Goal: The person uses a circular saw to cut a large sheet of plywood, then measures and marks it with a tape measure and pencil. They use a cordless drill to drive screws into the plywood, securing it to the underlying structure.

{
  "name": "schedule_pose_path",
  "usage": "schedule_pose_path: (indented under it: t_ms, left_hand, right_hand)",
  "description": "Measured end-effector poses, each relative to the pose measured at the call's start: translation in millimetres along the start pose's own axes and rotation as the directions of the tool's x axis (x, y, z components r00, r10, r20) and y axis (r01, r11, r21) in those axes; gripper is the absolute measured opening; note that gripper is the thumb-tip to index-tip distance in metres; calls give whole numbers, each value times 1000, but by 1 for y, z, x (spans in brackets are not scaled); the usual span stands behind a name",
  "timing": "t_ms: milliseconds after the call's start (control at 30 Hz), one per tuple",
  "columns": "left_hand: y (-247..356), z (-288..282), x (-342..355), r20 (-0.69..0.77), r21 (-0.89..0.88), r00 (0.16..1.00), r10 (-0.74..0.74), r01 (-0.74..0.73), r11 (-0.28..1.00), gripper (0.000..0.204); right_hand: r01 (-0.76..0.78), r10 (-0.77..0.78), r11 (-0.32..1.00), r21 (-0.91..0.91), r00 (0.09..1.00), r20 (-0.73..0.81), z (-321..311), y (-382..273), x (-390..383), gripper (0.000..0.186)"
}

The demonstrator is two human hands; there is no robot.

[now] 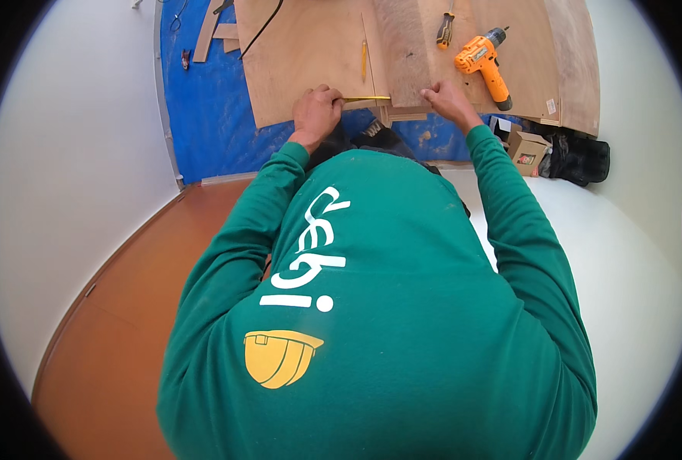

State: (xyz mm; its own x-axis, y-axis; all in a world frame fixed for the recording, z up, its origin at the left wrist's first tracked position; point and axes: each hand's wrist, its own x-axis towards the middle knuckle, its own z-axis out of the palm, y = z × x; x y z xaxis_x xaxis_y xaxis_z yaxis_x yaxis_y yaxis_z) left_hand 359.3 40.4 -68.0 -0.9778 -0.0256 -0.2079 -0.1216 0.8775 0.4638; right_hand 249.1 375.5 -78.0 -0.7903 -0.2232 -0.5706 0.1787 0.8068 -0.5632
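Note:
My left hand is closed at the near edge of a plywood sheet. From its fingers a thin yellow tape measure runs to the right, across the near end of the boards. Its case does not show and may be inside the hand. To the right of the tape's end, my right hand has its fingers curled in a pinch against a brownish wooden board. Whatever lies between those fingertips is hidden. A yellow pencil lies on the plywood, just beyond the tape.
An orange cordless drill and a screwdriver lie on the wood beyond my right hand. Wood strips rest on the blue floor sheet at left. A cardboard box and a black bag stand at right. A dark cable crosses the plywood.

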Motion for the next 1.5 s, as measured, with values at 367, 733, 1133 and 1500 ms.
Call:
schedule_pose_path:
  t_ms: [367, 733, 1133, 1500]
  left_hand:
    - [3, -2, 13, 81, 50, 997, -14, 10, 999, 27]
    - [8, -5, 20, 224, 87, 972, -71, 53, 995, 34]
    - [2, -1, 32, 272, 118, 958, -93, 63, 991, 32]
    - [0, 1, 39, 310, 125, 946, -101, 65, 990, 32]
  right_hand:
    - [43, -42, 992, -115, 999, 12, 1, 5, 9, 53]
    - [92, -101, 972, -216, 994, -31, 1, 3, 13, 50]
    - [14, -14, 972, -234, 1000, 3, -5, -9, 7, 55]
    - [34, -37, 955, -294, 999, -3, -3, -12, 7, 53]
